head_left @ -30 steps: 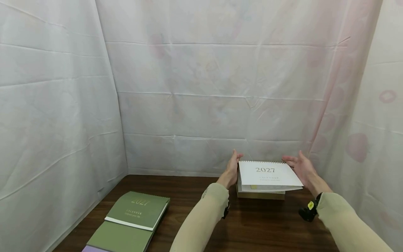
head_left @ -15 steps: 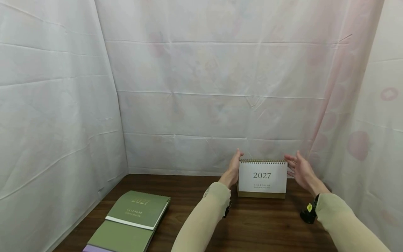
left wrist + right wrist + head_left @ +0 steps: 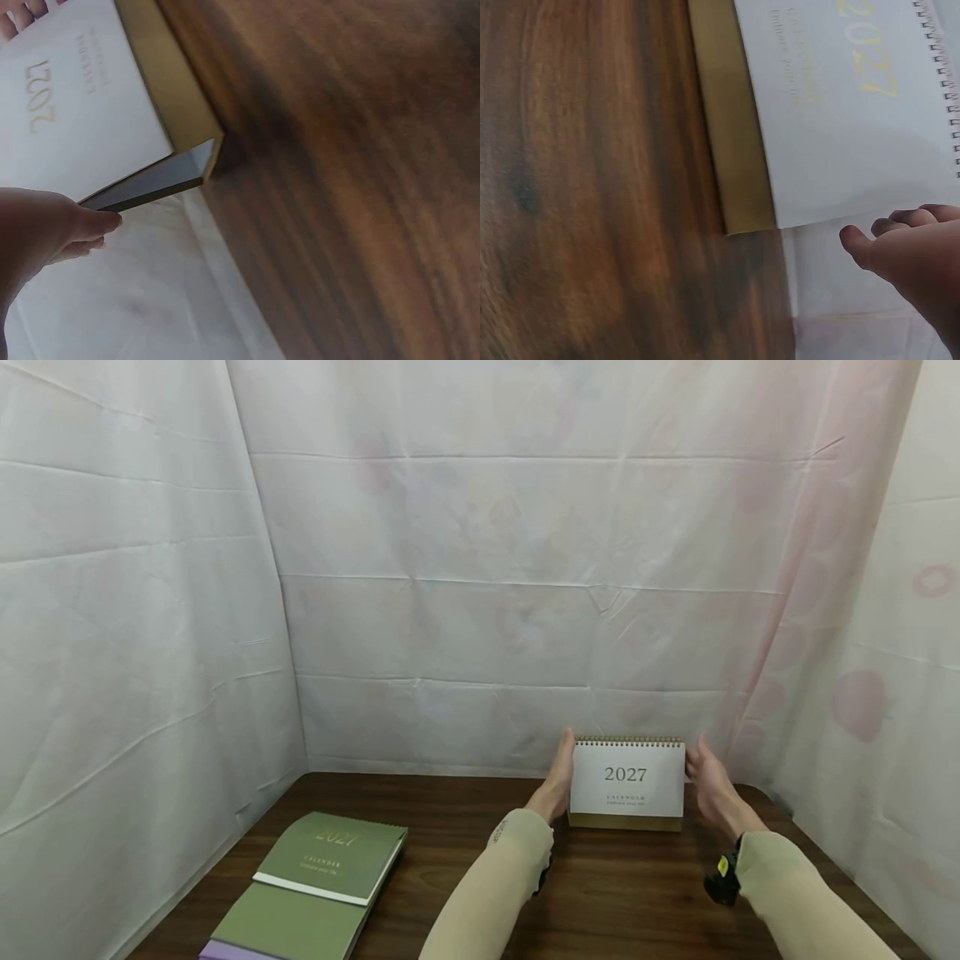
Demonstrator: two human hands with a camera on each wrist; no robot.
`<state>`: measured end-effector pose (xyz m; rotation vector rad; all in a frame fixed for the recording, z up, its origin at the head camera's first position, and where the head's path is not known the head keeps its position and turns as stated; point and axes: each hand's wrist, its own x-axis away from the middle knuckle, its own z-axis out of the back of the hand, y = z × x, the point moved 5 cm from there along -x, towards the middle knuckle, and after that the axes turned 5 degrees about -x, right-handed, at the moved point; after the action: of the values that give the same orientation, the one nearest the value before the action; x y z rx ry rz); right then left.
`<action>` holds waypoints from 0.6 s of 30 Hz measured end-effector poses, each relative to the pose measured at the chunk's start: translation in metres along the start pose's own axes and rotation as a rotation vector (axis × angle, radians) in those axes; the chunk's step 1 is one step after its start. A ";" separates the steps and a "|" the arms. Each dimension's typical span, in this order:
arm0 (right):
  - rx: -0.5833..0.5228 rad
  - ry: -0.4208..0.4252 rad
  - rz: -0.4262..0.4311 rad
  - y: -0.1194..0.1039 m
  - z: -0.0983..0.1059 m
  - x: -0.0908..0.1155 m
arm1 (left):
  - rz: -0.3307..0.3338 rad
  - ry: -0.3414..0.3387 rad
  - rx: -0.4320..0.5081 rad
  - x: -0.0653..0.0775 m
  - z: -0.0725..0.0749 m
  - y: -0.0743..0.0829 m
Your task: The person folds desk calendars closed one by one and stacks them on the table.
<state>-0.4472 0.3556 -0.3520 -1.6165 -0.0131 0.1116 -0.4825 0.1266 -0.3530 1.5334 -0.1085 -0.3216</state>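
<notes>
A white desk calendar [image 3: 627, 777] reading "2027" stands upright near the back of the table, spiral binding on top and a gold-brown base below. Along its left edge lies my left hand [image 3: 557, 778], fingers extended. The left wrist view shows the thumb [image 3: 97, 223] right at the side of the tent-shaped stand, whose hollow is visible there. My right hand [image 3: 712, 789] is held at the opposite edge with its fingertips close to the upper corner. In the right wrist view its fingers [image 3: 911, 217] are loosely extended beside the white cover, not wrapped round it.
A green 2027 calendar [image 3: 322, 860] lies at the front left of the wooden table [image 3: 465, 827], with a purple piece [image 3: 232, 952] below it at the frame's bottom. White cloth [image 3: 450, 610] hangs close behind the table and along both sides.
The lifted white cover of the calendar has dropped flat against its stand. Both hands have stayed by its sides; the right one has drawn in closer to the right edge.
</notes>
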 end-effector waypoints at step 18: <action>-0.083 -0.006 -0.070 0.017 -0.008 0.003 | 0.087 0.020 0.044 0.007 -0.009 -0.022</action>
<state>-0.4450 0.3474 -0.3688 -1.6965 -0.0796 0.0622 -0.4760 0.1331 -0.3763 1.5704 -0.1666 -0.2361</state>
